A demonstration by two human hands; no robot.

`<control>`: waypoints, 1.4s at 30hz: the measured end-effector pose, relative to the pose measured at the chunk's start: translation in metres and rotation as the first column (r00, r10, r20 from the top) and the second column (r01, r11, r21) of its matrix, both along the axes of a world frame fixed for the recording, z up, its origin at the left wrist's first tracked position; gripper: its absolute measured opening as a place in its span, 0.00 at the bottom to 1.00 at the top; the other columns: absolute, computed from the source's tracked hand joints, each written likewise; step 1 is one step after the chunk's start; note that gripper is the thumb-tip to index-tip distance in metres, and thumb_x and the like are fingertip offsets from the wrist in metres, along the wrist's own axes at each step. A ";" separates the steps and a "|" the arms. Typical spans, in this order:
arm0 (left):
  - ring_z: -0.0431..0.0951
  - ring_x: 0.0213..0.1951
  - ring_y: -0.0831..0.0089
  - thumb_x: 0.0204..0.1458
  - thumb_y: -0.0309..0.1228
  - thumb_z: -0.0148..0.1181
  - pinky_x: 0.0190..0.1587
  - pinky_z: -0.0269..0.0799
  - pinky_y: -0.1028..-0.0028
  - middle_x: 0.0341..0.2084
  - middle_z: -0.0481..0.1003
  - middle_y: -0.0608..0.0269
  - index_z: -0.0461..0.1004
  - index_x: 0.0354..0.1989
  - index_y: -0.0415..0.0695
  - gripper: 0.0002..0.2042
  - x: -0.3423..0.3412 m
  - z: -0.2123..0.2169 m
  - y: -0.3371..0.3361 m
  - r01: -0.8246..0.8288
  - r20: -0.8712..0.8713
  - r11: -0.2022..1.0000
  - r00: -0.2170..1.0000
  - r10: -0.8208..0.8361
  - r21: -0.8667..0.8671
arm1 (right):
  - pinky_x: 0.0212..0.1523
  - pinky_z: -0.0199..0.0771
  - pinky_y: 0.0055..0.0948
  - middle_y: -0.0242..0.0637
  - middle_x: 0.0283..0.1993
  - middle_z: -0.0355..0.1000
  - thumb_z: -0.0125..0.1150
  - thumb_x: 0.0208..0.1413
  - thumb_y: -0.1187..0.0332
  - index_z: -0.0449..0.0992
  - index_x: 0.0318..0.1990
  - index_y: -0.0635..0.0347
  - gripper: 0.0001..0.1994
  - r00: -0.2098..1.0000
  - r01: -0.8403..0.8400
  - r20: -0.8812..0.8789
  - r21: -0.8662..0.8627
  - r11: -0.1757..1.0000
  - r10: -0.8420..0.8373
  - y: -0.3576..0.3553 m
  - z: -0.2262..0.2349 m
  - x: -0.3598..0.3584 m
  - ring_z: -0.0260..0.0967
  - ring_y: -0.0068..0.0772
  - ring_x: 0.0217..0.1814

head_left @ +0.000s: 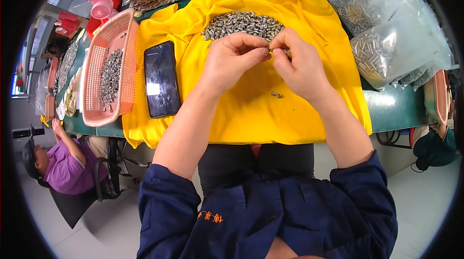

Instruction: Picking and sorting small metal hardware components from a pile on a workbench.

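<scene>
Both hands were up over the yellow cloth (251,109), fingertips pinched together right in front of the heap of small metal parts (243,23). The left hand (232,61) had its thumb and fingers closed tight on a tiny metal piece (269,48), and the right hand (299,63) was pinched onto the same piece from the other side, so the two hands were touching at the tips. The piece itself was mostly hidden by the fingers, too small to tell much about it. One loose metal part (277,95) lay on the cloth just below the right hand. A black phone (161,79) sat left of the left forearm, and beside that a pink basket (126,36) with more parts in it. Clear bags of parts (391,36) were piled off to the right.
</scene>
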State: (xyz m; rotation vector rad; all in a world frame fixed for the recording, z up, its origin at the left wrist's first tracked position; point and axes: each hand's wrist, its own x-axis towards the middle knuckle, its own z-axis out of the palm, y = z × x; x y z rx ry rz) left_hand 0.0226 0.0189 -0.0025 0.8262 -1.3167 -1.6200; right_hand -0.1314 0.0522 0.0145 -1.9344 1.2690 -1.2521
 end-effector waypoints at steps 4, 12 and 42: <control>0.73 0.30 0.80 0.43 0.20 0.55 0.35 0.69 0.83 0.27 0.73 0.64 0.71 0.30 0.37 0.05 -0.002 -0.004 -0.001 -0.013 -0.046 1.000 0.999 0.013 -0.018 | 0.21 0.58 0.22 0.31 0.19 0.61 0.44 0.46 0.74 0.62 0.27 0.61 0.01 0.959 -0.051 0.284 0.140 0.989 0.009 -0.008 -0.010 0.000 0.57 0.23 0.19; 0.73 0.28 0.78 0.40 0.21 0.53 0.32 0.68 0.81 0.24 0.73 0.65 0.72 0.27 0.41 0.05 0.005 -0.003 -0.003 0.112 0.406 0.906 0.911 0.070 -0.409 | 0.19 0.50 0.13 0.24 0.19 0.57 0.45 0.47 0.74 0.64 0.30 0.61 0.03 0.728 -0.215 0.682 0.333 0.918 -0.077 -0.020 -0.014 -0.014 0.50 0.11 0.19; 0.73 0.27 0.59 0.39 0.33 0.50 0.30 0.68 0.65 0.21 0.71 0.55 0.73 0.20 0.44 0.07 -0.009 -0.021 -0.007 0.254 0.752 0.715 0.336 0.567 -0.652 | 0.27 0.62 0.25 0.39 0.23 0.64 0.46 0.47 0.74 0.66 0.30 0.62 0.03 0.988 0.025 -0.152 0.051 0.998 -0.017 -0.015 -0.028 -0.016 0.62 0.32 0.24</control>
